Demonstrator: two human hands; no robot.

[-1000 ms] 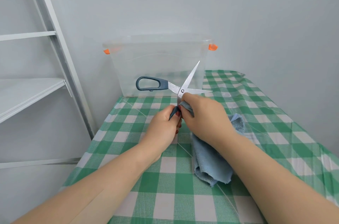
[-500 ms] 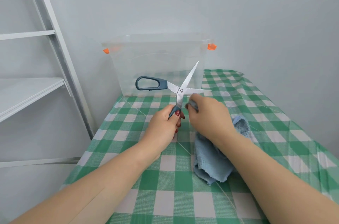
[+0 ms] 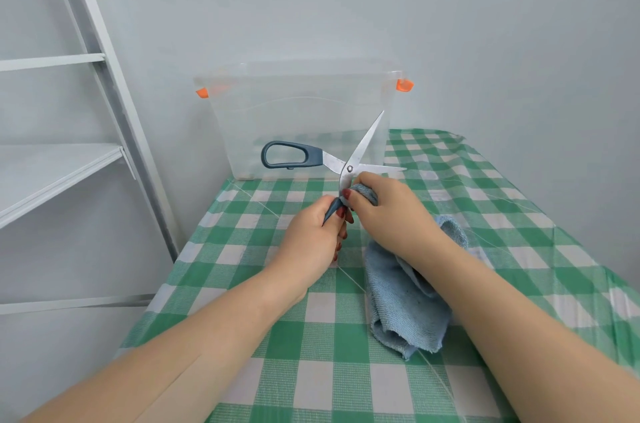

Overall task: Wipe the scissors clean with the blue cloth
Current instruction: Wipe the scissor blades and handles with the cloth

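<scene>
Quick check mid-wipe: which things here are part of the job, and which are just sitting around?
In the job:
scissors, open, held by left hand
blue cloth, pinched by right hand below the pivot

Just there:
clear storage box
checked tablecloth
white shelf

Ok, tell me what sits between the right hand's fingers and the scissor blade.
In the head view, a bunched fold of the blue cloth sits between the right hand and the scissors, just below the pivot.

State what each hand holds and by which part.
Left hand grips the open scissors by the lower handle. Right hand pinches the blue cloth by its upper end.
</scene>
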